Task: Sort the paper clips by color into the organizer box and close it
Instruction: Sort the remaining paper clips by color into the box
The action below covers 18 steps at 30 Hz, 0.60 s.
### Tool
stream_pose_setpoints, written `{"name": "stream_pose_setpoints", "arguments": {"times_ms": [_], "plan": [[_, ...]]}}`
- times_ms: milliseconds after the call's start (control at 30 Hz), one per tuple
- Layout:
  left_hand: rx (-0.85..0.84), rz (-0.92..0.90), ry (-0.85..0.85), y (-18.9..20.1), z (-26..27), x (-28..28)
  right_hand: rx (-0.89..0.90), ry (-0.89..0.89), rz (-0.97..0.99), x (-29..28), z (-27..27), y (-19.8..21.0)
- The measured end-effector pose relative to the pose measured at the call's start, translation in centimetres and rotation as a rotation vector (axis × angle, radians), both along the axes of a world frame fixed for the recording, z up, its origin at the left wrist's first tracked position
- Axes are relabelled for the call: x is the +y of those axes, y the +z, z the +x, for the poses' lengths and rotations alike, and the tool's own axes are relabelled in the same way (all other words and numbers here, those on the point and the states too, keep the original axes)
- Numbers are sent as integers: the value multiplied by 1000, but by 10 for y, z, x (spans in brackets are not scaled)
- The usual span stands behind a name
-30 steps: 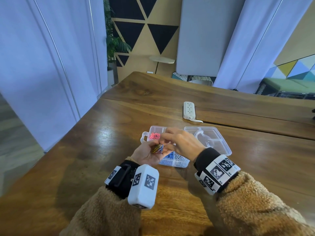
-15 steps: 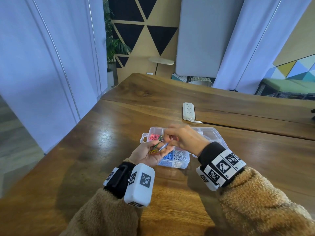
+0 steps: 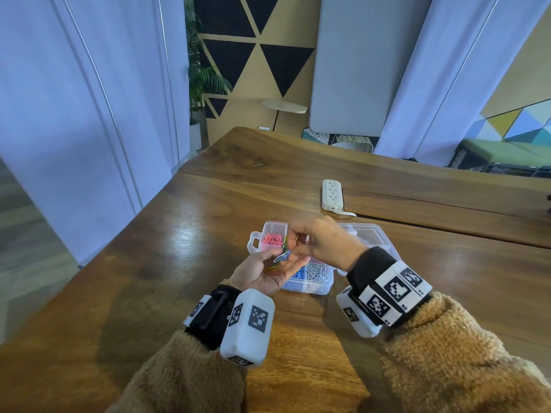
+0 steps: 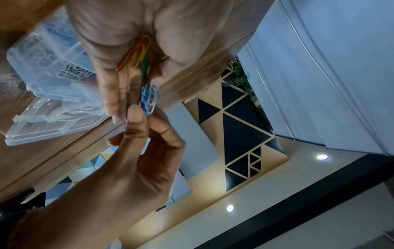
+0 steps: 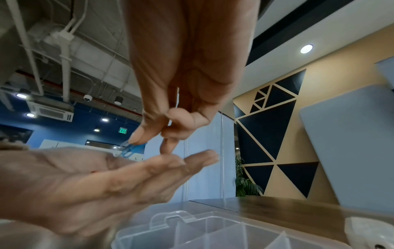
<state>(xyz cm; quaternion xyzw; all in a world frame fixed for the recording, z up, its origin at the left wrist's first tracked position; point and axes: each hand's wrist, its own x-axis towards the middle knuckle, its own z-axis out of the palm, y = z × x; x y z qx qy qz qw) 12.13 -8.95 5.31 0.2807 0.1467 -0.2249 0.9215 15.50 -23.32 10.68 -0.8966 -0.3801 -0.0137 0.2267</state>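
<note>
My left hand (image 3: 268,274) lies palm up over the front of the clear organizer box (image 3: 307,289), fingers nearly straight. Orange and yellow paper clips (image 4: 138,52) and a green clip (image 4: 145,67) rest in the palm. My right hand (image 3: 287,251) pinches a blue clip and a white clip (image 3: 281,257) between thumb and fingertip, just above the left fingers; the same pair of clips (image 4: 150,97) shows in the left wrist view. The box holds pink clips (image 3: 272,238), blue clips (image 3: 298,275) and white clips (image 3: 319,272) in separate compartments. Its lid (image 3: 369,234) lies open to the right.
The box stands on a wooden table (image 3: 179,278). A white power strip (image 3: 332,195) lies beyond the box, its cord running toward the lid. The table's left edge drops off near the curtains.
My right hand went into the bunch of clips in the left palm and drew the blue and white clips up and away. The left fingers spread flatter.
</note>
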Motion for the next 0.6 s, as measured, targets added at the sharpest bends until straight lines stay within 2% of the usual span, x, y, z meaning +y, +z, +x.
{"name": "stream_pose_setpoints", "arguments": {"times_ms": [233, 400, 600], "plan": [[8, -35, 16, -4, 2, -2, 18, -24, 39, 4, -2, -6], [15, -136, -26, -10, 7, 5, 90, -137, 160, -6, 3, 0], [-39, -121, 89, -21, 18, 32, 77, -252, 213, -16, 9, -7]]}}
